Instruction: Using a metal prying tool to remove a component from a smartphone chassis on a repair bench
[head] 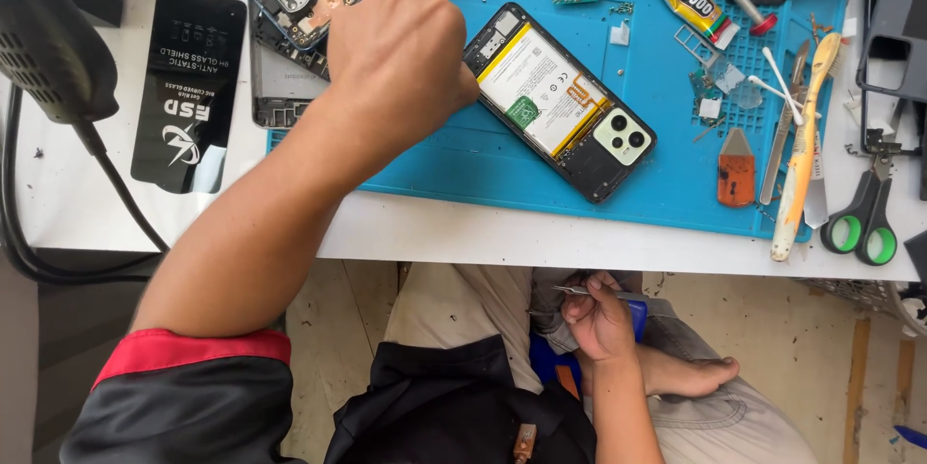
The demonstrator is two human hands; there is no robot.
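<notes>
Left hand (pixel 401 63) is closed, pressing the opened black smartphone with exposed white battery (pixel 560 102) against the blue silicone repair mat (pixel 666 165). Right hand (pixel 594 314) pinches thin metal tweezers (pixel 572 291) over the lap. Advisable: hold the phone's end firmly so it cannot slide.

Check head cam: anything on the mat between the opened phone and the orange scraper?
Nothing, going by the head view. Between the opened phone and the orange scraper there is only bare blue mat. Small loose parts sit higher up, off that line.

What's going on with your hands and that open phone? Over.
Left hand fisted on the opened phone, blue mat. Right hand in lap, pinching tweezers. Nothing blocking the phone.
</notes>
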